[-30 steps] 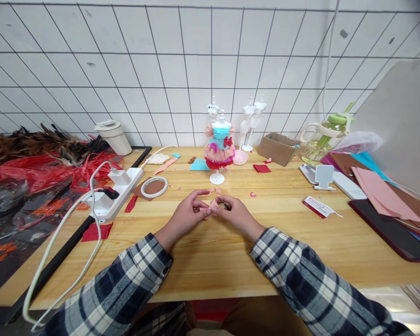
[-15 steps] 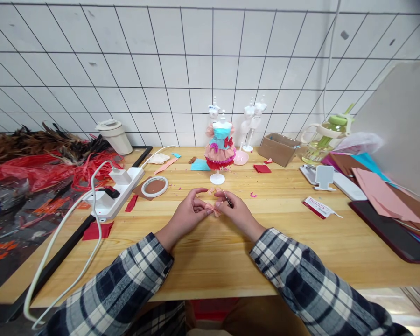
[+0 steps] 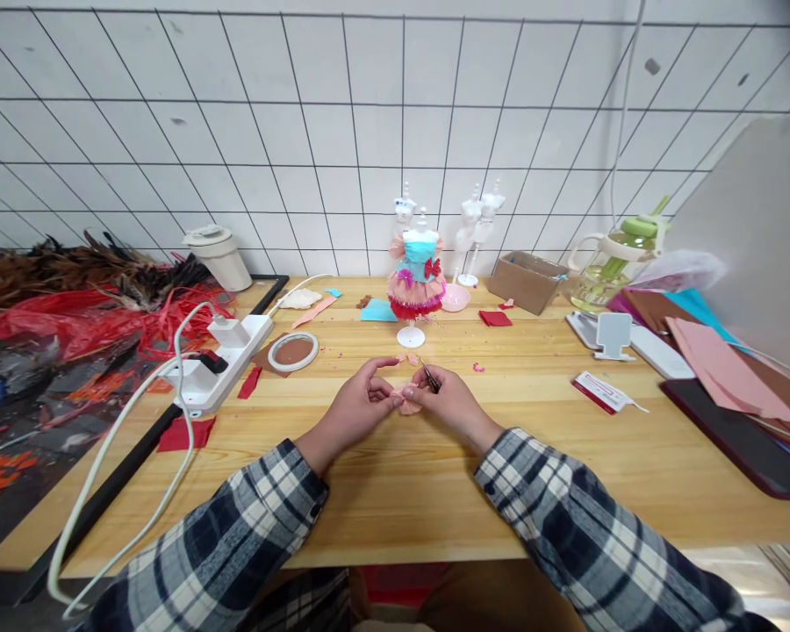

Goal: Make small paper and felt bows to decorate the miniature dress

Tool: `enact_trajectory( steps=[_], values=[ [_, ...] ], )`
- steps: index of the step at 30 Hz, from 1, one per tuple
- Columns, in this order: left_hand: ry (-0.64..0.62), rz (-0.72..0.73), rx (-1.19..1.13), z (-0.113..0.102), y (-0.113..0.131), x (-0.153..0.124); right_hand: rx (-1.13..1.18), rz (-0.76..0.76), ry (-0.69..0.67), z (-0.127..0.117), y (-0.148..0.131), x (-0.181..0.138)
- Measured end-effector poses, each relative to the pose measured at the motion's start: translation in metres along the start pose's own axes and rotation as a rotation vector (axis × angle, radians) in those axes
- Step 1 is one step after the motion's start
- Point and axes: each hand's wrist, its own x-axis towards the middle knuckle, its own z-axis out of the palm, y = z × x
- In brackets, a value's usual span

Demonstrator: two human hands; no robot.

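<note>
Between my two hands is a small piece of pale pink crinkled paper [image 3: 408, 405], its edge fanned out below the fingertips. My left hand [image 3: 361, 399] pinches it from the left with thumb and fingers. My right hand [image 3: 456, 404] pinches the other side and also keeps a thin dark pointed tool [image 3: 433, 379] in the fingers; its exact kind is too small to tell. Just beyond the hands lie pink scraps [image 3: 412, 358]. Behind them a small white dress form [image 3: 411, 337] wears a blue, pink and red paper dress [image 3: 416, 279].
On the left are a power strip [image 3: 227, 369] with looping cables and a tape roll [image 3: 293, 352]. Bare white dress forms [image 3: 470, 224], a cardboard box [image 3: 527, 283] and a green-lidded jug [image 3: 609, 263] stand at the back. Paper sheets [image 3: 730, 369] lie at the right.
The pink paper has turned in my fingers and now spreads downward more. Both hands stay close together in nearly the same place.
</note>
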Motion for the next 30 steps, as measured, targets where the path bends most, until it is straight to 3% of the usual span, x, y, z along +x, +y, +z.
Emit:
enact_trajectory(
  steps=[3, 9, 19, 24, 27, 30],
  values=[
    [-0.004, -0.005, -0.026, -0.002, -0.002, 0.001, -0.064, -0.014, 0.016, -0.001, 0.000, 0.000],
    [-0.136, -0.029, -0.109, -0.002, -0.006, 0.002, -0.065, -0.025, -0.026, -0.002, 0.000, 0.002],
    [-0.086, -0.089, -0.123, -0.002, -0.009, 0.005, -0.050, -0.040, -0.010, -0.001, -0.002, 0.001],
    [0.029, -0.120, -0.221, -0.008, -0.008, 0.007, -0.055, 0.029, 0.070, -0.007, 0.004, 0.004],
    [0.126, -0.153, -0.361, -0.014, -0.009, 0.010, -0.140, 0.046, -0.041, -0.009, 0.009, 0.004],
    [0.169, -0.185, -0.478, -0.018, -0.011, 0.011, -0.246, -0.034, -0.145, -0.006, 0.011, 0.002]
  ],
)
